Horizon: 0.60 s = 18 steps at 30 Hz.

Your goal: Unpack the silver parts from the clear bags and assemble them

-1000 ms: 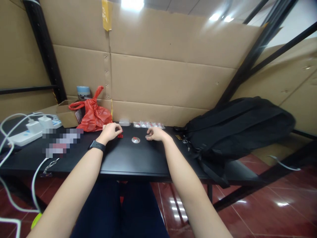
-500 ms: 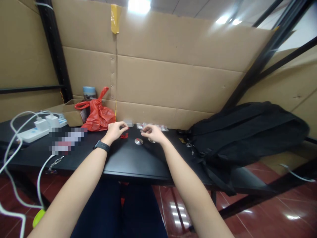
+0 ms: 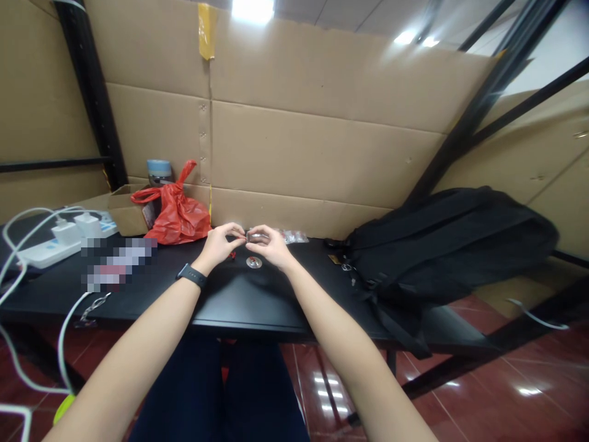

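My left hand (image 3: 223,244), a dark watch on its wrist, has thumb and forefinger pinched together above the table. Whatever sits between those fingertips is too small to make out. Facing it, my right hand (image 3: 270,247) is closed in a pinch on a small shiny piece (image 3: 249,237), whose kind I cannot tell. The fingertips of both hands nearly meet. Just below them on the black tabletop lies a round, silvery disc (image 3: 254,263) with red at its middle. Some small red strands (image 3: 232,255) lie under my left fingers, partly hidden.
Clear small packets (image 3: 295,236) lie behind my right hand. To the left are a knotted red plastic bag (image 3: 179,215), a cardboard box (image 3: 129,212), a blue-lidded jar (image 3: 159,169) and a white power strip (image 3: 43,248) with cables. A black backpack (image 3: 451,239) fills the right side.
My right hand has moved left, bringing its small piece up to my left fingertips. The gap between the hands has closed, and the view has shifted slightly.
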Each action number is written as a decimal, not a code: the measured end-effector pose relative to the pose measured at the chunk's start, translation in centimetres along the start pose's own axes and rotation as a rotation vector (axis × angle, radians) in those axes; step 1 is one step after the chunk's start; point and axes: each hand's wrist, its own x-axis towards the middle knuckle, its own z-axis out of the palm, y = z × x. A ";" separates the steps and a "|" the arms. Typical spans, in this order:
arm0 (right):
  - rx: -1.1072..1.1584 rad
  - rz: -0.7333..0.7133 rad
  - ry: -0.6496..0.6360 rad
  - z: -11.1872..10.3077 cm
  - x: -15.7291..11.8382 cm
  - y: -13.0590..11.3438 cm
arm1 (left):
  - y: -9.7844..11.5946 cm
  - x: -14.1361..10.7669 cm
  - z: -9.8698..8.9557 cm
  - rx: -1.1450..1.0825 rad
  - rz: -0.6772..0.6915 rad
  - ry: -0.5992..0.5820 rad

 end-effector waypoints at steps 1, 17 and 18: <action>0.010 -0.001 -0.001 0.1 0.0 0.1 | 0.1 0.0 0.1 -0.003 0.005 0.006; 0.050 -0.048 0.047 0.5 0.0 0.2 | 1.4 -0.4 0.3 0.123 -0.016 0.073; 0.061 -0.045 0.054 0.6 0.0 0.1 | 1.5 -0.4 0.3 0.155 -0.017 0.073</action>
